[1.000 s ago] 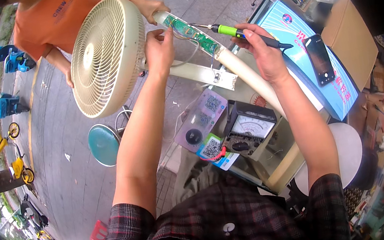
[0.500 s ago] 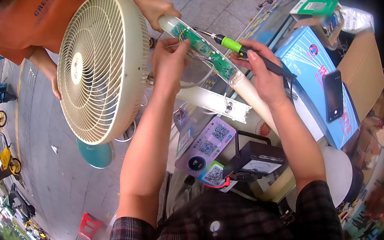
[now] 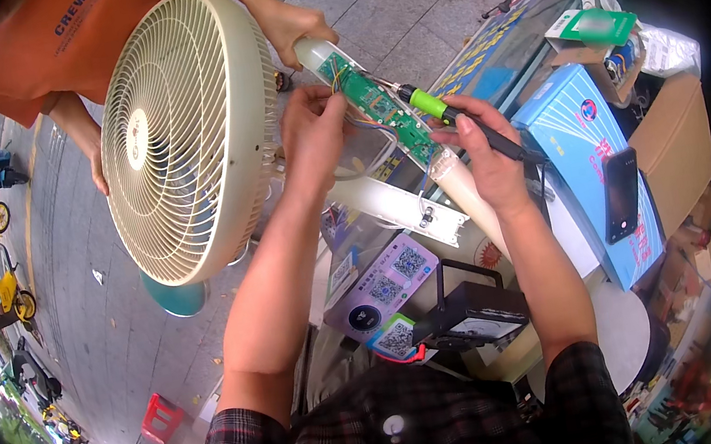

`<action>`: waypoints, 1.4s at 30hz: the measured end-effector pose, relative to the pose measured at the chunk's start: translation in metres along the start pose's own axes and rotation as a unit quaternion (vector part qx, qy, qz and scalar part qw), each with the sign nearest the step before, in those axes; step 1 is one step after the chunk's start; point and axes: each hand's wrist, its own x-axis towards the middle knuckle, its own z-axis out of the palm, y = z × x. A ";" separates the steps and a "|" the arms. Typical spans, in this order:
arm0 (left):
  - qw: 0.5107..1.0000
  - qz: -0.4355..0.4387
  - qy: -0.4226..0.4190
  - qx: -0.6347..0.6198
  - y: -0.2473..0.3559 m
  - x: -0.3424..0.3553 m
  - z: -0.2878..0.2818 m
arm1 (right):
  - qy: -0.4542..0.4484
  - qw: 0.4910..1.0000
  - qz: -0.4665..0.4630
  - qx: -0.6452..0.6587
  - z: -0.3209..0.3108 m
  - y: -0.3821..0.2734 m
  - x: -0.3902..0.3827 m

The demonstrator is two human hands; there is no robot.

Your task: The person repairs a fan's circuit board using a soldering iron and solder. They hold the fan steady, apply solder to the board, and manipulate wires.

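Note:
A long green circuit board (image 3: 373,100) lies in the open white column of a fan. Thin coloured wires run from the board's far end, and my left hand (image 3: 313,131) pinches some of them between thumb and fingers. My right hand (image 3: 491,149) grips a green and black soldering iron (image 3: 428,103), whose tip points toward the board's far right edge. The tip itself is too small to place exactly. Left of the board is the round cream fan head (image 3: 176,143), in its wire grille. A person in an orange shirt holds the column's far end with one hand (image 3: 296,31).
A detached white cover (image 3: 400,210) lies below the column. Nearer me are a purple card with square codes (image 3: 388,282) and a black lamp-like box (image 3: 478,307). A phone (image 3: 621,194) rests on a blue box (image 3: 580,140) at the right, beside cardboard. A teal round stool (image 3: 174,297) stands beneath the fan.
The fan head has shifted slightly left and down in view. My left hand still pinches wires, a little lower; the soldering iron has moved slightly down along the board's edge.

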 end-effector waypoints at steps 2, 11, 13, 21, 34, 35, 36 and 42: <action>0.999 -0.014 0.001 -0.032 0.001 0.000 0.000 | 0.000 1.000 0.000 0.002 0.001 0.000 0.000; 0.999 -0.010 -0.002 -0.044 -0.001 0.004 -0.001 | -0.006 1.000 0.007 -0.002 0.002 -0.001 0.001; 0.999 -0.006 -0.002 -0.042 -0.002 0.005 -0.002 | -0.006 1.000 0.008 -0.001 0.002 -0.001 0.001; 0.998 -0.006 0.004 -0.058 -0.001 0.005 0.000 | -0.003 1.000 0.021 0.002 0.001 0.001 0.003; 0.996 0.008 -0.015 -0.093 -0.012 0.013 -0.003 | 0.004 0.998 0.048 0.041 -0.001 0.003 0.006; 0.995 0.009 -0.017 -0.096 -0.012 0.013 -0.003 | 0.003 0.998 0.048 0.043 -0.002 0.004 0.006; 0.995 0.009 -0.018 -0.098 -0.013 0.014 -0.003 | 0.003 0.998 0.048 0.046 -0.002 0.005 0.006; 0.995 0.011 -0.014 -0.099 -0.016 0.016 -0.004 | -0.003 0.997 0.057 0.043 -0.004 0.006 0.006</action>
